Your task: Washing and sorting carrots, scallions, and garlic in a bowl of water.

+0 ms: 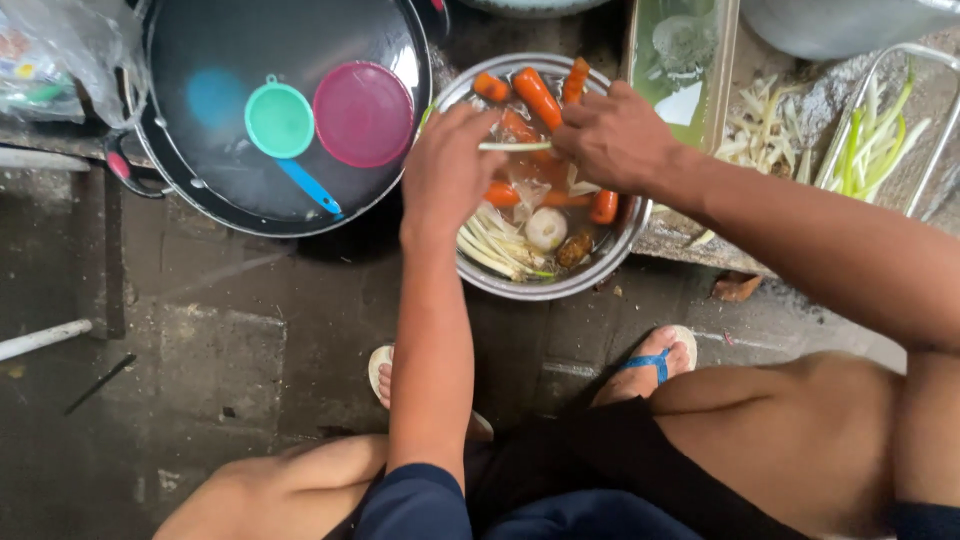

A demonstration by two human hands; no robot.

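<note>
Both hands on a pale stalk over the vegetable bowl.

My left hand (447,170) and right hand (612,135) pinch opposite ends of the pale green stalk (515,146), held level above the steel bowl (540,285) of carrots (537,95). I'd best grip near the ends, keeping it over the water.

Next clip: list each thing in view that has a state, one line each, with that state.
Metal bowl: filled with water, carrots and pale stalks.
Pale stalk: held level over the bowl, between both hands.
Left hand: grip closed on the stalk's end.
Right hand: grip closed on the other end.
Black wok: holds water, with a green strainer and pink lid inside.
</note>
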